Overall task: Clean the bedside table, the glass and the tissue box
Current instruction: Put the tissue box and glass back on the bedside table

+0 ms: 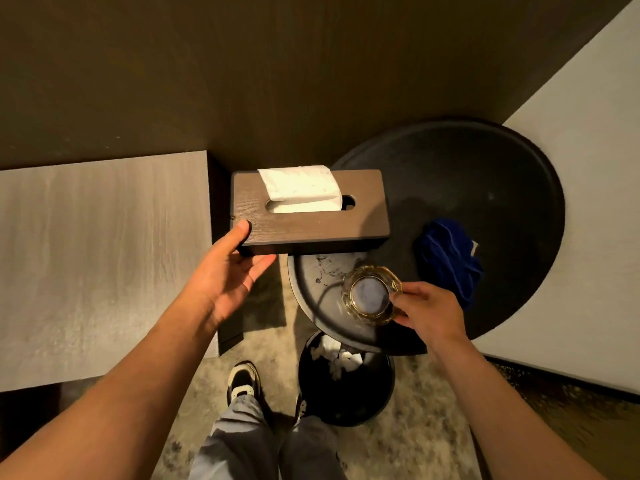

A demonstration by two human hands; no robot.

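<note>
- Above the left edge of the round bedside table: tissue box, held off the surface, long axis left-right, slot upward, white tissue sticking out.
- Left hand grips the box's left end, thumb on top, fingers curled beneath.
- Over the table's near edge: glass, mouth upward, pinched at its right rim by right hand.
- Blue cloth crumpled on the table, right of the glass.
- Bin below the table's near edge.
</note>
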